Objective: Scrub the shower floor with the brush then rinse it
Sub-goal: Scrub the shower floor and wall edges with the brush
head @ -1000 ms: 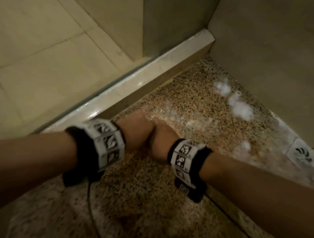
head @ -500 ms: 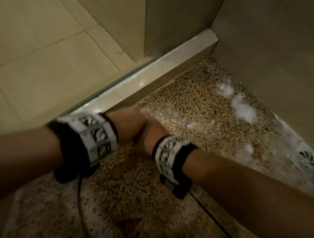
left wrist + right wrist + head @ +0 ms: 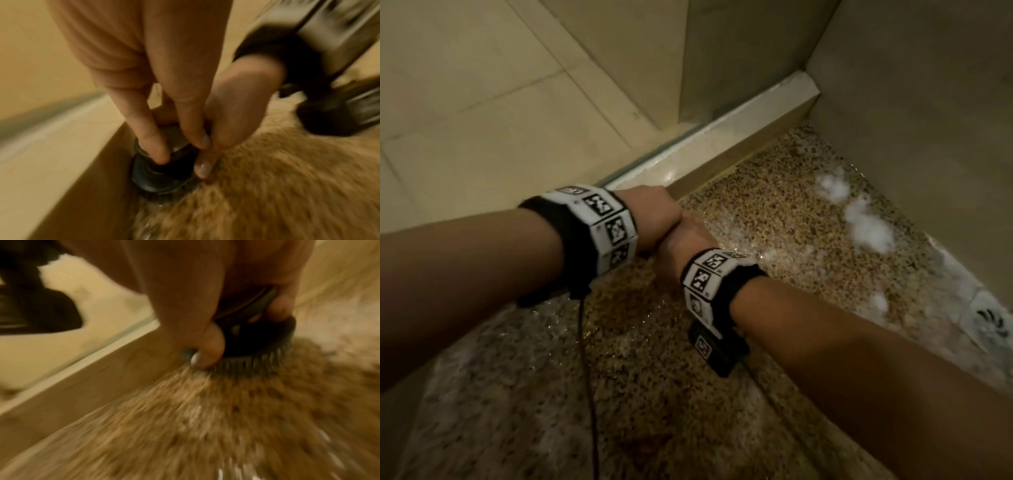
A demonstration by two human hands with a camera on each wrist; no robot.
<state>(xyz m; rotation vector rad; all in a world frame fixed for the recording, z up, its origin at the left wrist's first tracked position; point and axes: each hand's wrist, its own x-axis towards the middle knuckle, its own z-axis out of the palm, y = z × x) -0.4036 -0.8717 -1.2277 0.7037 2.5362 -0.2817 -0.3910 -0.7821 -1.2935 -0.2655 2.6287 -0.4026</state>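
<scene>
Both hands stacked on the brush (image 3: pixel 162 168), left hand (image 3: pixel 654 219) fingertips pressing down, right hand (image 3: pixel 685 240) curled round it, for extra pressure (likely). Brush sits bristles-down on shower floor (image 3: pixel 774 212) beside the curb (image 3: pixel 709 150).

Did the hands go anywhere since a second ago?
Both hands, the left hand and the right hand, slid the round black scrub brush slightly back along the pale stone curb. They still grip it together. The white foam clumps on the speckled shower floor look unchanged.
</scene>
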